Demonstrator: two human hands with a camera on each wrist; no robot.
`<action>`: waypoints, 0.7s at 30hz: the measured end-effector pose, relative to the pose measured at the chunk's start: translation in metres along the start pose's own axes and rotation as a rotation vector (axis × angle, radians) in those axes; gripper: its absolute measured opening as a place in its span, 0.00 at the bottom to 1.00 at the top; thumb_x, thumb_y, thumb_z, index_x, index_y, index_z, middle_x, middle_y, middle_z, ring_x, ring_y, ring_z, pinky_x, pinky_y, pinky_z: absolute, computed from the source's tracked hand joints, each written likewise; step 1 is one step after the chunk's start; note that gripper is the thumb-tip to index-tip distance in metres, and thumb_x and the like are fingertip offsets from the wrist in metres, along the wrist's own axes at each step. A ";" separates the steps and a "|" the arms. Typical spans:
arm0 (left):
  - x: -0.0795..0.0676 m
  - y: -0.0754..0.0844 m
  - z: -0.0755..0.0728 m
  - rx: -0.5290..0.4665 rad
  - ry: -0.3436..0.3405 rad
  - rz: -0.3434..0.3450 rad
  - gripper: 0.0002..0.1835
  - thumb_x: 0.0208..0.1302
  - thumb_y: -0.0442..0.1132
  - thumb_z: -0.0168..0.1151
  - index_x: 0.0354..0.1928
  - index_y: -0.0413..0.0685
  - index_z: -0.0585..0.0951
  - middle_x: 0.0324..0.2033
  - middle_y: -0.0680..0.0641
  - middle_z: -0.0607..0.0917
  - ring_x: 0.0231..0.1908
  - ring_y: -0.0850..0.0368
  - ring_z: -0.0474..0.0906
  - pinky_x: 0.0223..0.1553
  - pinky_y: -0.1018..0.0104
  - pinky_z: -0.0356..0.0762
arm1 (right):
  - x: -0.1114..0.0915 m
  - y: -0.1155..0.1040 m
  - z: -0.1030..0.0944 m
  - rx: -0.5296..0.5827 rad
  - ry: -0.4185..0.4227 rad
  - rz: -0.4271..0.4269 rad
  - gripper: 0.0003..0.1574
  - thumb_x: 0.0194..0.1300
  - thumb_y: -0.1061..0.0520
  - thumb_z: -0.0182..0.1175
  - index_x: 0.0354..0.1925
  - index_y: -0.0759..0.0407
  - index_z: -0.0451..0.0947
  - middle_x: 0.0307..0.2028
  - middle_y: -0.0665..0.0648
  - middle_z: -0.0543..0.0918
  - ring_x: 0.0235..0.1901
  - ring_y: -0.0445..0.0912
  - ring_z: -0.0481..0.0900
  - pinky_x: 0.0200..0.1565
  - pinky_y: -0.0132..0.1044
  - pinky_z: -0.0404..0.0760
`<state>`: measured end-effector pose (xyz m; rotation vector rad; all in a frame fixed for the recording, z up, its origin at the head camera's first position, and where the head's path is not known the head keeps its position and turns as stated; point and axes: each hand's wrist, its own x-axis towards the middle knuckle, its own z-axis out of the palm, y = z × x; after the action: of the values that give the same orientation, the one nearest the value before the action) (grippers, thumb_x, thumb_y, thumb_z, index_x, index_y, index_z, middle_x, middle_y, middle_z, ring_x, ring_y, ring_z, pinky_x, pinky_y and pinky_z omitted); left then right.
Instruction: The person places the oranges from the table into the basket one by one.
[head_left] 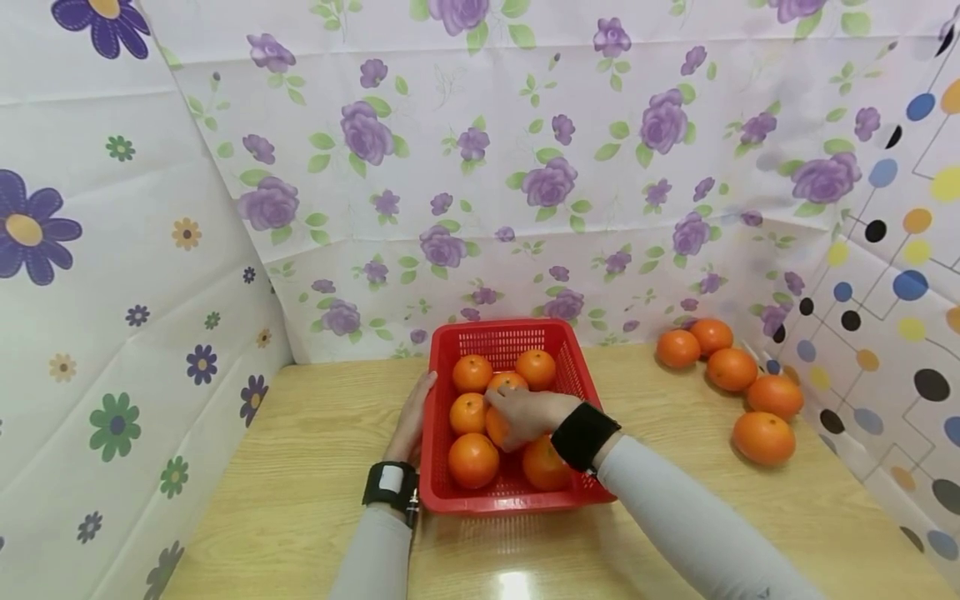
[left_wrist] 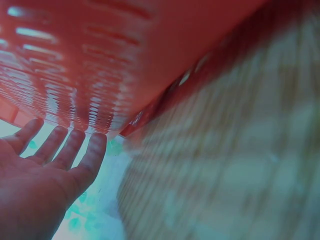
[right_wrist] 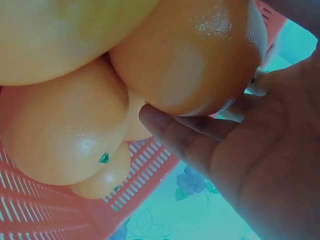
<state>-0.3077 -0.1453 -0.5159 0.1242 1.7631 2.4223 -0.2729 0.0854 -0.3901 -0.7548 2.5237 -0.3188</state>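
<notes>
Within the right hand's (head_left: pixel 527 414) grip, one orange (head_left: pixel 496 427) sits with six others (head_left: pixel 473 462) in the red basket (head_left: pixel 517 502), which the left hand's (head_left: pixel 412 419) straight fingers touch; five oranges (head_left: pixel 731 369) still lie outside, right of both hands.

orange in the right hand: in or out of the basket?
In: the head view shows the right hand holding the orange inside the red plastic basket, other oranges beside it.

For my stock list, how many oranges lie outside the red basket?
5, right of the basket: leftmost orange, farthest orange beside it, then third orange, fourth orange, nearest orange, toward the front.
</notes>
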 end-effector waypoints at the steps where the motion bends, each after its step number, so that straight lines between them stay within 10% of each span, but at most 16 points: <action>1: 0.000 0.000 0.000 -0.002 0.000 0.000 0.34 0.81 0.61 0.47 0.82 0.59 0.57 0.75 0.46 0.66 0.73 0.45 0.64 0.72 0.44 0.66 | 0.000 0.000 0.000 0.007 0.003 -0.001 0.31 0.63 0.57 0.69 0.61 0.52 0.68 0.51 0.54 0.73 0.49 0.48 0.73 0.52 0.37 0.81; 6: 0.000 0.000 0.001 0.005 0.004 0.000 0.35 0.81 0.61 0.47 0.82 0.58 0.57 0.75 0.46 0.67 0.72 0.45 0.65 0.71 0.44 0.67 | -0.002 -0.002 0.000 0.078 0.007 0.022 0.25 0.59 0.62 0.71 0.50 0.49 0.70 0.40 0.52 0.76 0.46 0.48 0.74 0.52 0.40 0.79; 12: 0.000 0.001 0.000 0.005 0.005 -0.002 0.35 0.80 0.61 0.47 0.82 0.58 0.57 0.75 0.45 0.67 0.72 0.45 0.65 0.70 0.44 0.68 | 0.001 -0.005 0.004 0.057 0.003 0.063 0.40 0.59 0.61 0.74 0.66 0.51 0.68 0.52 0.53 0.75 0.49 0.48 0.75 0.46 0.37 0.85; 18: 0.000 0.000 -0.002 0.002 -0.002 -0.005 0.36 0.79 0.63 0.49 0.82 0.58 0.57 0.75 0.45 0.66 0.73 0.44 0.64 0.70 0.43 0.68 | -0.001 -0.005 0.010 0.297 0.016 0.136 0.53 0.56 0.64 0.76 0.75 0.51 0.63 0.67 0.53 0.72 0.56 0.51 0.71 0.61 0.49 0.81; 21: 0.000 0.000 0.000 0.004 0.013 -0.011 0.35 0.80 0.62 0.48 0.81 0.59 0.57 0.75 0.46 0.66 0.72 0.44 0.65 0.70 0.44 0.69 | 0.002 -0.006 0.012 0.210 0.021 0.131 0.58 0.56 0.64 0.75 0.79 0.52 0.58 0.68 0.53 0.72 0.55 0.49 0.73 0.61 0.48 0.80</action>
<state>-0.3075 -0.1458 -0.5160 0.0986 1.7689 2.4179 -0.2651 0.0784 -0.3989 -0.5051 2.4944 -0.5386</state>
